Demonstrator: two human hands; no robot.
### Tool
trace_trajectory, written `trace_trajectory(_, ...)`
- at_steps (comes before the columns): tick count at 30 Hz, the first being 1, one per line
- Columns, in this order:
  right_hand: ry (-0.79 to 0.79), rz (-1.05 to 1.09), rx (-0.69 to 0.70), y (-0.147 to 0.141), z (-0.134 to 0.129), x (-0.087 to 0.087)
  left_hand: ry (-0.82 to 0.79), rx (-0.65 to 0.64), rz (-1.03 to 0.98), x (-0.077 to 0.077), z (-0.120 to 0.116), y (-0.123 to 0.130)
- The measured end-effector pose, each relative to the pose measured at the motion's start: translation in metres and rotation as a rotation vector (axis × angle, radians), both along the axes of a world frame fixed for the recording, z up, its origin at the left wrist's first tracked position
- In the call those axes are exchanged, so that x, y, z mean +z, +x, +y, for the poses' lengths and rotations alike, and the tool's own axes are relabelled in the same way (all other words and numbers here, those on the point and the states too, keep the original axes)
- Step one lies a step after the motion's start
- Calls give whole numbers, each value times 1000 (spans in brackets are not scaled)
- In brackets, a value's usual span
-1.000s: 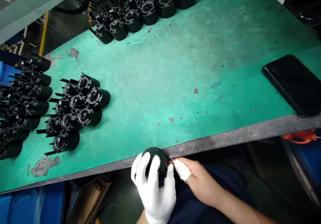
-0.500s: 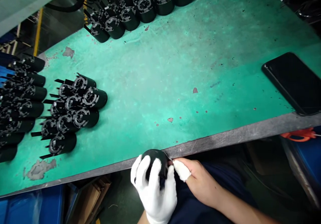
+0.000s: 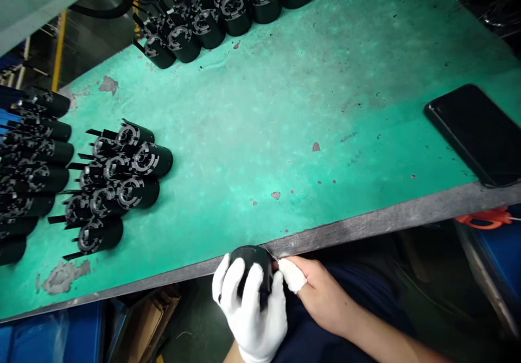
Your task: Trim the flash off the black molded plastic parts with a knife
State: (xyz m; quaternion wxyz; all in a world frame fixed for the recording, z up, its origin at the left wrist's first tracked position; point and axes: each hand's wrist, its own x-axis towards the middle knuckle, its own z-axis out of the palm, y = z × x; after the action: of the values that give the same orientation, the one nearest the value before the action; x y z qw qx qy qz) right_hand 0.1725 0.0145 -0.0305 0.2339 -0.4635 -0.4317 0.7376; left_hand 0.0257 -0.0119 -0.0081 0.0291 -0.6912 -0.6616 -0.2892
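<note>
At the table's front edge, my left hand (image 3: 256, 311) wears a white glove and is wrapped round a black cylindrical part (image 3: 254, 257). Its fingers spread over the part's near side. Close beside it on the right is my right hand (image 3: 319, 292), bare apart from a white cover on the thumb. The thumb and fingers are pinched at the part's right side, where a thin, light strand or tool shows. What exactly the right fingertips hold is too small and hidden to name.
Several black cylindrical parts (image 3: 152, 159) stand on the left of the green table (image 3: 244, 124), others at its left edge and along the back (image 3: 264, 5). A black phone (image 3: 476, 135) lies at the right. Orange-handled scissors (image 3: 486, 219) and blue bins (image 3: 77, 330) are below the edge.
My right hand has shifted very slightly left towards the black part. The left hand keeps its hold, and the view has moved a little.
</note>
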Motion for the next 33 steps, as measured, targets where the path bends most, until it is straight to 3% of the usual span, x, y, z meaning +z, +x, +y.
trace_trajectory(4,15,-38,-14,7,-3,-2,-44,-35,0,2,-2,-2)
trace_trajectory(8,98,-39,74,12,0,-5,-61,-99,-21,5,-1,-2)
trace_trajectory(17,111,-85,73,3,6,-2,-81,-75,-28,4,2,-3)
trace_trajectory(23,60,-66,8,0,3,0,1,-103,-6,0,-5,-4)
trace_trajectory(29,64,17,2,6,3,-4,-26,-98,-24,-6,-7,-5)
trace_trajectory(33,65,-32,13,6,-1,-5,70,-110,-55,0,-6,1)
